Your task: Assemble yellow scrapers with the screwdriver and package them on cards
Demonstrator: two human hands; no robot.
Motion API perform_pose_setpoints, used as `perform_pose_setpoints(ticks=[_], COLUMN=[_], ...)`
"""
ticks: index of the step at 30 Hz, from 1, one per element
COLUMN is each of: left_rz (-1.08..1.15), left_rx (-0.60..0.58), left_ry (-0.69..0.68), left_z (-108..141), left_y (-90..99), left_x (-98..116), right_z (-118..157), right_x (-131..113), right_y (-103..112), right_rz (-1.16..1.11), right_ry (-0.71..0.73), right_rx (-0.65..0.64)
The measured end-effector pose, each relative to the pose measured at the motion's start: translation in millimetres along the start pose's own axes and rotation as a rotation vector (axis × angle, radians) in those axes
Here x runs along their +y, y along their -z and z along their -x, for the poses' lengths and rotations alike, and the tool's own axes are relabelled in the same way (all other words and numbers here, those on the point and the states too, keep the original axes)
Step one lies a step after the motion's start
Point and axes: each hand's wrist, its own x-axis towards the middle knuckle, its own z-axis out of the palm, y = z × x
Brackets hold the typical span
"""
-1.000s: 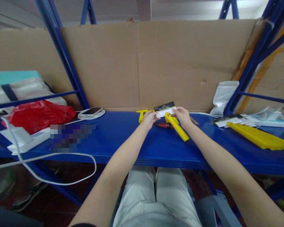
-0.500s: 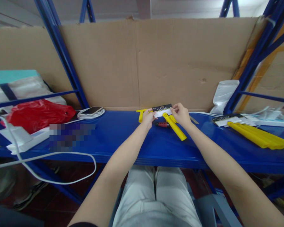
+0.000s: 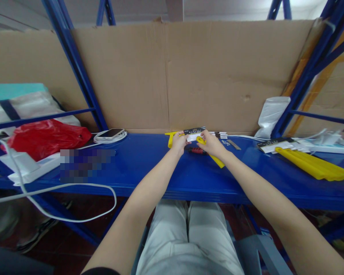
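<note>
My left hand (image 3: 179,143) is closed on a black-and-white packaging card (image 3: 193,136), pinching its left part. My right hand (image 3: 210,143) is closed around a long yellow plastic handle (image 3: 218,160), just right of the card; its rounded, holed end lies at the card's lower edge, and its middle is hidden beneath the hand. A yellow T-shaped plastic piece (image 3: 170,139) sits left of my left hand, partly covered by it. Between the hands, on the blue tabletop (image 3: 149,164), lies a red-and-black tool (image 3: 197,151), perhaps a screwdriver.
Behind my right hand are white-and-black cards (image 3: 220,135), small white bits and a flat metal strip (image 3: 234,144). Several yellow handles (image 3: 312,163) lie at right. A phone (image 3: 112,133) rests on a coiled white cable, near a red bag (image 3: 48,139). Cardboard (image 3: 218,76) stands behind.
My right hand has moved slightly left and down from the card's right edge onto the yellow handle. The white-and-black cards behind it now show. My left hand has stayed in place.
</note>
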Motion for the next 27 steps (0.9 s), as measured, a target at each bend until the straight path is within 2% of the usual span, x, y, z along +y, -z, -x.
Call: perform_pose_setpoints(ticks=[8,20,27], left_rz=[-0.003,-0.044,-0.069], left_rx=[0.002,-0.031,-0.026], left_ry=[0.005,-0.017,-0.023], left_z=[0.4,2.6,4.5], left_y=[-0.4,-0.7,-0.2], left_x=[0.2,1.7,3.7], right_z=[2.4,3.0,5.2], right_x=[-5.0,-14.2,-17.3], right_y=[-0.8,4.5,8.4], right_rz=[0.031,0.105,0.155], right_ry=[0.013,-0.081,-0.067], right_rx=[-0.035,-0.030,-0.095])
